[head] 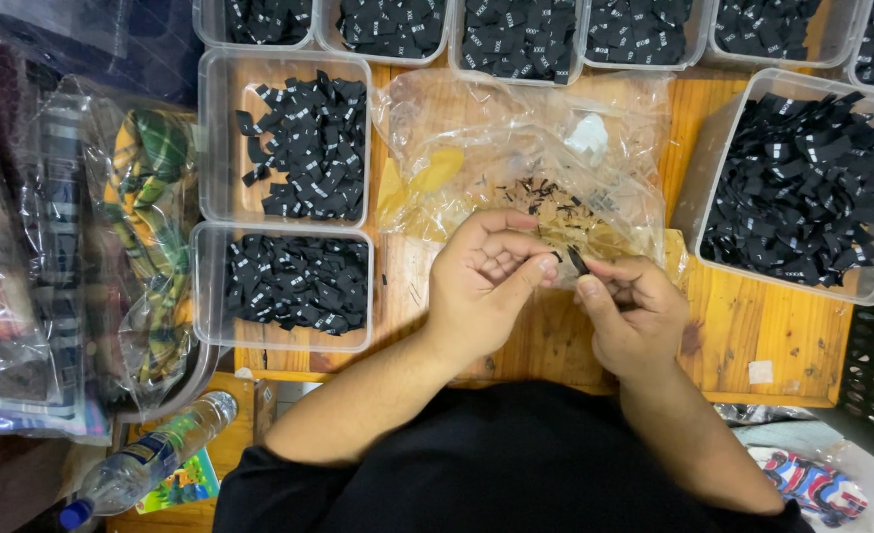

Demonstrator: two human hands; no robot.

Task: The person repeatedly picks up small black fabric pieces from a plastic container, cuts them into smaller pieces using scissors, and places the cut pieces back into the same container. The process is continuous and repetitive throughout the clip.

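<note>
One small black fabric label (577, 260) sits between the two hands above the wooden surface (753, 326), just in front of a crumpled clear plastic bag (516, 158). The right hand (630, 316) pinches it with fingers (587, 294) pressed together; the left hand (481, 276) curls loosely, its thumb tip touching the label. Nine clear tubs (222, 138) of black labels ring the bag.

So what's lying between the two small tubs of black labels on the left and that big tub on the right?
In the head view, a crumpled clear plastic bag with loose black scraps on it lies on the wooden table between the small tubs and the big tub.
</note>
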